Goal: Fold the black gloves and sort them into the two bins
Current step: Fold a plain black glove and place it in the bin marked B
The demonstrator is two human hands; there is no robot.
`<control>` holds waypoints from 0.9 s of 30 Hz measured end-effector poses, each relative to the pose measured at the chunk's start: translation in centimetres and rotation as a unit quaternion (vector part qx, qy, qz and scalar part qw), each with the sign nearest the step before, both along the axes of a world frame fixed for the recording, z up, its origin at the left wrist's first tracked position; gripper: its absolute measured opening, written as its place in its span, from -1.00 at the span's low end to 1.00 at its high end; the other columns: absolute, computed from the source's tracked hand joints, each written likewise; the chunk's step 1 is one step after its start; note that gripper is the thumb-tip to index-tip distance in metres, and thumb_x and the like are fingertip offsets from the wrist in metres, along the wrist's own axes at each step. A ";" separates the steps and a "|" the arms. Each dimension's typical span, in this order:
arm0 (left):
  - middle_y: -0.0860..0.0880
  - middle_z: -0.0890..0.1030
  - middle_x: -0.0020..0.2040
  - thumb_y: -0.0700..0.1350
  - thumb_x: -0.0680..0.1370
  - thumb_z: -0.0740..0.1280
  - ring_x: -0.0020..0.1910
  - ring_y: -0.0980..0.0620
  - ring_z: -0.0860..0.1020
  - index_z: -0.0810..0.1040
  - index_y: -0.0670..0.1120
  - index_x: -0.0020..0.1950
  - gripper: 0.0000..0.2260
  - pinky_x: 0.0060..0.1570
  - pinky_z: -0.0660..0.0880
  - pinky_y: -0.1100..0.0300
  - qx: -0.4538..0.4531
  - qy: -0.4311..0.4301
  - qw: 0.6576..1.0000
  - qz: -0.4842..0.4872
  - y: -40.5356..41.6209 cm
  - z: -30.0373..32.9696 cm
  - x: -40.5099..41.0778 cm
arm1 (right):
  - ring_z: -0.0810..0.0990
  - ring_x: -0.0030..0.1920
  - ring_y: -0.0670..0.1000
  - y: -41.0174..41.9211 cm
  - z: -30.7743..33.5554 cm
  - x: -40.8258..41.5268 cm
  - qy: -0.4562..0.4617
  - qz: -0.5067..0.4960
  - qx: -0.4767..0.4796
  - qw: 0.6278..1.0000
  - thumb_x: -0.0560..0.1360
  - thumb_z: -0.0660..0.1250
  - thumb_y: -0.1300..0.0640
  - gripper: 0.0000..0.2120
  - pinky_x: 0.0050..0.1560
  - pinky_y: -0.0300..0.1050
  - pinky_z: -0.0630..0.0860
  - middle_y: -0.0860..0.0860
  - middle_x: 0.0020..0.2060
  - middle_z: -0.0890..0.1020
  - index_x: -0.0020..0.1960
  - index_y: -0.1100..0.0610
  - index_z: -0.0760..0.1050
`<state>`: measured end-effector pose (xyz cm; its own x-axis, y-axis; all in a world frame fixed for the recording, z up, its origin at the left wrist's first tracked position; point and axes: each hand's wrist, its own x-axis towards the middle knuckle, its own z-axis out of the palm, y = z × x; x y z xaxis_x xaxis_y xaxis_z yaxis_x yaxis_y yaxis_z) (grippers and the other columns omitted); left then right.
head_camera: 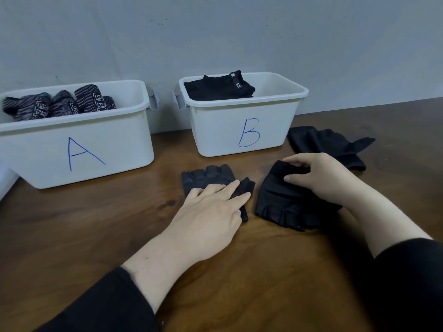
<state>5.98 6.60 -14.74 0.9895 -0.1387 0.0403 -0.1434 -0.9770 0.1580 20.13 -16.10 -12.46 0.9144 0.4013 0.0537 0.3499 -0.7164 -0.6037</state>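
Pressing down with straight fingers, my left hand (211,207) lay flat on a black fingerless glove (208,179) on the wooden table (96,224), its short finger stubs pointing away from me toward the bins. My right hand (321,178) had its fingers and thumb curled round the cuff end of a second fingerless glove (285,202), which lay just to the right of the first with its stubs toward me; the two gloves were close but not touching. Behind my right hand, a further dark glove (328,142) rested loose on the table, just to the right of bin B (239,125). That white bin, marked with a blue letter B, stood against the grey wall (215,32) and held folded black gloves (218,88) piled on its left side. Bin A (76,144), also white and marked with a blue A, stood to the left of it, well apart from my hands, and held rolled grey-patterned gloves (60,104). Both my forearms came out of black sleeves (103,305) at the near edge of the view.
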 end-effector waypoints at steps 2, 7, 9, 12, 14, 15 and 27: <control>0.16 -0.01 0.63 0.06 0.70 -0.09 0.55 0.12 0.00 0.09 0.22 0.59 -0.57 0.51 0.01 0.02 -0.001 0.002 1.000 0.003 0.2 -0.1 0.0 | 0.58 0.01 -0.23 0.1 -0.1 0.0 0.008 -0.002 0.029 1.000 0.51 0.49 0.08 -0.70 -0.06 -0.33 0.43 -0.27 -0.01 0.62 0.22 -0.12 0.59; 0.20 0.00 0.62 0.09 0.70 -0.07 0.55 0.16 0.01 0.08 0.24 0.59 -0.57 0.51 -0.05 0.08 -0.031 -0.018 0.999 0.000 0.4 -0.4 -0.2 | 0.59 -0.04 -0.25 -0.2 -0.5 -0.3 0.015 -0.009 0.061 0.998 0.52 0.49 0.08 -0.80 -0.12 -0.35 0.43 -0.27 -0.04 0.62 0.08 -0.15 0.59; 0.23 0.07 0.60 0.10 0.69 -0.03 0.54 0.21 0.05 0.14 0.23 0.58 -0.58 0.48 -0.06 0.17 -0.079 -0.047 0.996 0.010 0.6 -0.3 -0.5 | 0.60 -0.05 -0.23 -0.3 -0.5 -0.4 0.017 -0.009 0.067 0.998 0.54 0.47 0.08 -0.83 -0.12 -0.33 0.44 -0.27 -0.05 0.63 0.05 -0.16 0.59; 0.30 0.30 0.45 0.11 0.67 0.07 0.35 0.37 0.19 0.27 0.20 0.51 -0.61 0.38 0.08 0.29 -0.127 -0.118 0.984 0.034 1.2 0.5 -1.7 | 0.64 -0.04 -0.19 -0.5 -0.5 -0.7 0.022 -0.011 0.079 0.997 0.58 0.40 0.12 -0.85 -0.03 -0.21 0.55 -0.23 -0.02 0.67 0.07 -0.12 0.61; 0.34 0.37 0.28 0.11 0.65 0.14 0.17 0.44 0.19 0.32 0.20 0.47 -0.63 0.28 0.18 0.31 -0.153 -0.150 0.975 0.063 1.9 0.7 -2.9 | 0.66 -0.04 -0.18 -0.7 -0.5 -0.8 0.021 -0.012 0.082 0.996 0.59 0.37 0.16 -0.81 0.04 -0.16 0.59 -0.22 -0.01 0.69 0.10 -0.10 0.63; 0.34 0.39 0.24 0.10 0.64 0.17 0.15 0.43 0.20 0.35 0.19 0.44 -0.64 0.25 0.21 0.31 -0.162 -0.161 0.971 0.072 2.3 0.7 -3.6 | 0.66 -0.03 -0.18 -0.8 -0.5 -0.8 0.022 -0.012 0.089 0.996 0.59 0.37 0.18 -0.79 0.06 -0.16 0.60 -0.21 0.00 0.69 0.12 -0.08 0.64; 0.26 0.40 0.37 0.15 0.65 0.13 0.37 0.30 0.28 0.49 0.14 0.41 -0.63 0.37 0.12 0.30 -0.096 -0.096 0.990 0.043 4.2 -0.8 -5.6 | 0.57 -0.35 -0.15 -2.2 5.6 -2.6 -0.054 -0.060 0.284 0.955 0.58 0.38 0.17 -0.94 -0.34 -0.26 0.47 -0.14 -0.32 0.68 -0.03 0.06 0.63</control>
